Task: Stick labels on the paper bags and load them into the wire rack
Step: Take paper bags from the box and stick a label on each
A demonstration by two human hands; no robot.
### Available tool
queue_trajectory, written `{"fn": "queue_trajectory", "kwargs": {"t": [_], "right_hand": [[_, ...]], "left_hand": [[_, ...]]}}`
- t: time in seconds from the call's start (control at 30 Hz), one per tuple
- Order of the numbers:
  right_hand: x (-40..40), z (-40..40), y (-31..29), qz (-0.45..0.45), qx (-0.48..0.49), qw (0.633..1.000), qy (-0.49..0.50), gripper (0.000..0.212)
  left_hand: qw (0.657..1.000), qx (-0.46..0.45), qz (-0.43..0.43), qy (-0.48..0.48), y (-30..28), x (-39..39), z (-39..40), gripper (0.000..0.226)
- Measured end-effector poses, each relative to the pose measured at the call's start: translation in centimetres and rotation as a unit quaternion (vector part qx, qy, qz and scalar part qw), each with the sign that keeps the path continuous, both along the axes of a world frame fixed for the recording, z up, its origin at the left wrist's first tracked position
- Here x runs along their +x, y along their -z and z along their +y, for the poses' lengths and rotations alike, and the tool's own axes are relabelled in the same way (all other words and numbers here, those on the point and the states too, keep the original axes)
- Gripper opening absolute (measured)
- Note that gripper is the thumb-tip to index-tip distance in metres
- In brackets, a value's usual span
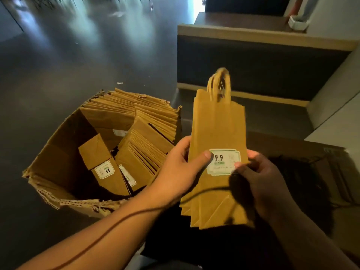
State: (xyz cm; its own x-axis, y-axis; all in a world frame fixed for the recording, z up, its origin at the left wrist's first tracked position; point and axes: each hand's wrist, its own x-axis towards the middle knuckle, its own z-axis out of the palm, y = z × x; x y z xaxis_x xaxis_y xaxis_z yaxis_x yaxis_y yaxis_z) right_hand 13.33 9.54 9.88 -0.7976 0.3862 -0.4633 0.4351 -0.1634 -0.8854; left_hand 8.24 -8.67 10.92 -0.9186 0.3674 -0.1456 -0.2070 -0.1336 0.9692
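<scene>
Both forearms are bare with no sleeves showing, the left hand and right hand wear no gloves or rings, and a thin dark cord trails along the left forearm.

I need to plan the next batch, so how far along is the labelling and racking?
Done: a few bags lying in the cardboard box already carry labels, like the labelled bag. In hand: the left hand and right hand hold a stack of bags, thumbs on the label on the front bag. Left: many box bags show no label, and no wire rack is in view, so loading can't be judged.
</scene>
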Motion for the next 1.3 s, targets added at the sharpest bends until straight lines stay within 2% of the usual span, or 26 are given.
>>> {"fn": "queue_trajectory", "kwargs": {"t": [0.1,0.17,0.33,0.53,0.83,0.97,1.17,1.3], "right_hand": [[0.8,1.6,1.2,-0.024,-0.117,0.991,0.055,0.024],[1.2,2.6,1.5,-0.032,-0.143,0.987,0.072,0.022],[1.7,4.6,2.0,-0.031,-0.165,0.982,0.088,0.011],[2.0,6.8,3.0,-0.035,-0.172,0.98,0.091,0.02],[2.2,8.4,4.6,-0.037,-0.16,0.981,0.104,0.019],[2.2,8.4,5.0,-0.04,-0.172,0.978,0.111,0.02],[1.7,8.2,5.2,-0.007,-0.186,0.972,0.145,0.026],[1.1,7.6,4.8,0.02,-0.172,0.972,0.161,0.026]], "left_hand": [[0.996,0.058,-0.072,0.018,0.6,0.6,0.8,0.027],[0.995,0.063,-0.072,0.03,1.2,1.0,1.3,0.027],[0.997,0.051,-0.06,0.013,1.6,1.8,2.7,0.032],[0.995,0.043,-0.091,-0.014,1.5,2.3,4.0,0.039],[0.989,0.016,-0.141,-0.048,2.9,2.1,4.4,0.036],[0.99,0.001,-0.139,-0.039,3.2,1.6,3.9,0.042],[0.989,-0.064,-0.117,-0.061,3.5,0.4,2.9,0.028],[0.99,-0.121,-0.043,-0.05,3.5,0.3,2.3,0.027]]}}
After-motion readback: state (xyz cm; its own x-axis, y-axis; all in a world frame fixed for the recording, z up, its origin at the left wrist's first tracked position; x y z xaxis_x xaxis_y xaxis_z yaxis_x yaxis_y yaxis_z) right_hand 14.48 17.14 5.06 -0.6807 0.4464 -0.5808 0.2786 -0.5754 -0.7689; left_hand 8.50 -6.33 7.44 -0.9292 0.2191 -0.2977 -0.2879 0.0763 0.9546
